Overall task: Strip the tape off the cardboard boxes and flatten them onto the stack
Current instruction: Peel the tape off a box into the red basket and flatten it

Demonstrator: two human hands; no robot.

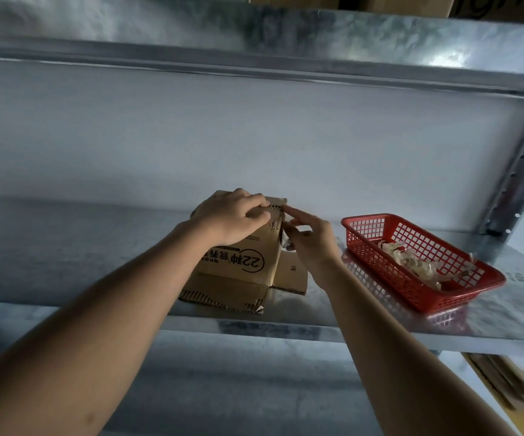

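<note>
On the metal shelf (285,319), the cardboard box (238,262) stands left of the red basket (424,265). The left hand (232,215) grips its far top edge, hiding that edge; the right hand (309,237) pinches something indistinct, perhaps tape, beside the box.

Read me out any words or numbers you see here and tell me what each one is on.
"22种": large print, upside down, on the cardboard box face.
"15": small print on the box's side flap, only faintly legible.
Other Chinese characters beside the "22种": too blurred to read.
Red basket, metal shelf: no readable text.
</note>
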